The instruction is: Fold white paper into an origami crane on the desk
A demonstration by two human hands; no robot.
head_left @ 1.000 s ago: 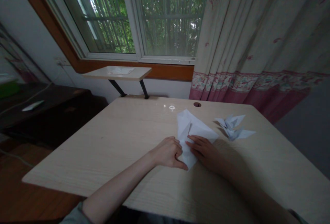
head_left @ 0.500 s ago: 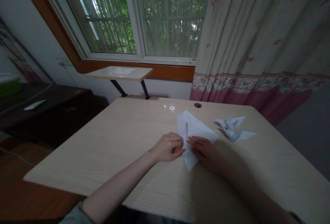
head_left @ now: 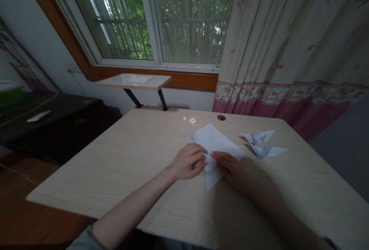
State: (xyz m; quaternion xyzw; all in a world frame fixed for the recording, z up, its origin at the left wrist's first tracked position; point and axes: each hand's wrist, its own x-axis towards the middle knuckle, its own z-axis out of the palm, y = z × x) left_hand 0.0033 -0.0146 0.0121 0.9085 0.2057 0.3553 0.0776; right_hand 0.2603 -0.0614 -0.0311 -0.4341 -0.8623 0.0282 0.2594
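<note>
- Lying near the middle of the table point(head_left: 129, 158), the folded white paper point(head_left: 215, 144) shows creases;
- right hand point(head_left: 232, 165) rests flat on it, fingers extended, probably pinning it;
- left hand point(head_left: 187, 162) half-curled at its left edge; whether it pinches is unclear;
- folded paper figures point(head_left: 261, 143) sit apart, rightward.

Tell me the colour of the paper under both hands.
Plain white paper, clearest in the head view.

Bare left hand point(head_left: 187, 163), grey sleeve point(head_left: 83, 241) at its elbow.

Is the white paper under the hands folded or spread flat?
Folded: the white paper shows a pointed, layered shape, pressed to the table by left hand and right hand.
</note>
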